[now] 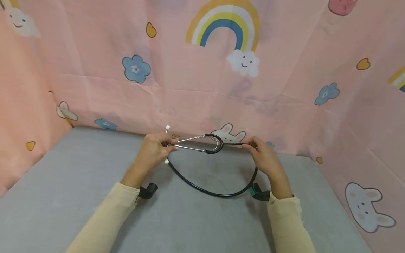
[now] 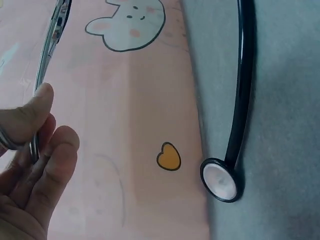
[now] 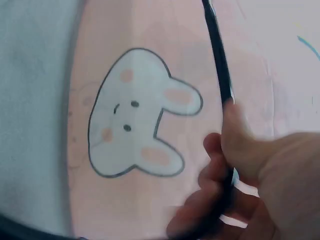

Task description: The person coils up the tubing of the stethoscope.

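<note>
A stethoscope (image 1: 218, 195) is stretched between both hands above the grey table. My left hand (image 1: 153, 149) pinches its metal ear tubes (image 1: 190, 148) near the ear end. One white ear tip (image 1: 167, 127) shows above that hand and another below it. On the right, my right hand (image 1: 265, 156) grips the black tubing just past the Y-shaped join (image 1: 220, 143). From there the tubing loops down and back left, over the tabletop. In the left wrist view the round chest piece (image 2: 220, 181) hangs at the tube's end, while the left thumb and fingers close on the metal tube.
The grey tabletop (image 1: 196, 225) spreads beneath the hands. Pink printed cloth (image 1: 177, 95) rises behind it and along both sides. A black wrist mount (image 1: 148, 190) sits at the left cuff, and another black mount (image 1: 261, 193) at the right cuff.
</note>
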`<action>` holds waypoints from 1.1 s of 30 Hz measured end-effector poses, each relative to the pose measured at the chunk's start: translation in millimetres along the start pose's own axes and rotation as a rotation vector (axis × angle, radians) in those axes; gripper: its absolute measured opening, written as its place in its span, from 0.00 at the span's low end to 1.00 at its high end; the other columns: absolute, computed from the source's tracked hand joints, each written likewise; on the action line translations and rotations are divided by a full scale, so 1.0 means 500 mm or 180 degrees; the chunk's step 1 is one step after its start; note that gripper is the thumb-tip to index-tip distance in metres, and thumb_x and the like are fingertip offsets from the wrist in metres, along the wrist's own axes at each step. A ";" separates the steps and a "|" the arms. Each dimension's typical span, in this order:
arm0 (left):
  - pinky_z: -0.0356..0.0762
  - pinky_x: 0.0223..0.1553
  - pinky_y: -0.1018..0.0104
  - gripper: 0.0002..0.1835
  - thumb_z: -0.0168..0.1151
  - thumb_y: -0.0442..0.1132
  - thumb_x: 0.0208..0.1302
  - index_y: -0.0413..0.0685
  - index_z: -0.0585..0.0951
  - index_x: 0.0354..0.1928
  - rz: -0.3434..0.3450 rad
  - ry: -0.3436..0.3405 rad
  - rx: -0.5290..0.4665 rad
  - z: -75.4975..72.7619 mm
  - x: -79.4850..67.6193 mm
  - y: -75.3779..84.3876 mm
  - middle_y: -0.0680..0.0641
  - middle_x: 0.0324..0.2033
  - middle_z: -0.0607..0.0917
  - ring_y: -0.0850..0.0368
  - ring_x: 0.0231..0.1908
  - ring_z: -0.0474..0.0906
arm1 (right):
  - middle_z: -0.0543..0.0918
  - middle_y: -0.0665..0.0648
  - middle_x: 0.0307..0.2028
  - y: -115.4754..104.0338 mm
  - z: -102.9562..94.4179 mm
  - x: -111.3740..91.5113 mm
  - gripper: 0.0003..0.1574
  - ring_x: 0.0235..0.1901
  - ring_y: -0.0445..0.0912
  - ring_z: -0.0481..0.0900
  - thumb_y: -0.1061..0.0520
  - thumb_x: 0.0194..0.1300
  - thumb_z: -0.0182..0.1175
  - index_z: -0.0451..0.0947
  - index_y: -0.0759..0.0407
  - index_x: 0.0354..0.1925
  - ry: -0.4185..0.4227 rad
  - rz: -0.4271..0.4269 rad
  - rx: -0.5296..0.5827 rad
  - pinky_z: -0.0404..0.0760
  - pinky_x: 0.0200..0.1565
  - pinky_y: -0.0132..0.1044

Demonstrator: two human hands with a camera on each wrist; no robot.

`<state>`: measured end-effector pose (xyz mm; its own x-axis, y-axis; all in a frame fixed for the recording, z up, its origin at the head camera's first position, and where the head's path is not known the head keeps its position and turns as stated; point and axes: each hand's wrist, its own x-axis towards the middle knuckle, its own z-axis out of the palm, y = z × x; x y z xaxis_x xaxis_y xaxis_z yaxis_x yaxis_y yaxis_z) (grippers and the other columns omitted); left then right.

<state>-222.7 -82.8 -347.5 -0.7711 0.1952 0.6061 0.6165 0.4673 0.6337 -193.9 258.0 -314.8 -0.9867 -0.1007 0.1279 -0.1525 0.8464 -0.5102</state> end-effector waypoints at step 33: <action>0.82 0.32 0.72 0.08 0.78 0.30 0.48 0.42 0.89 0.32 0.1226 -0.0876 -0.1044 0.033 -0.006 0.048 0.48 0.28 0.90 0.62 0.29 0.85 | 0.85 0.40 0.35 -0.097 0.059 0.006 0.07 0.36 0.35 0.81 0.50 0.57 0.70 0.85 0.44 0.37 0.0062 -0.1262 0.2616 0.80 0.39 0.26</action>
<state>-208.3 -57.9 -342.0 -0.4672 0.5360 0.7032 0.8444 0.0346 0.5346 -191.0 201.1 -315.0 -0.8534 -0.2896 0.4334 -0.4799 0.1119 -0.8701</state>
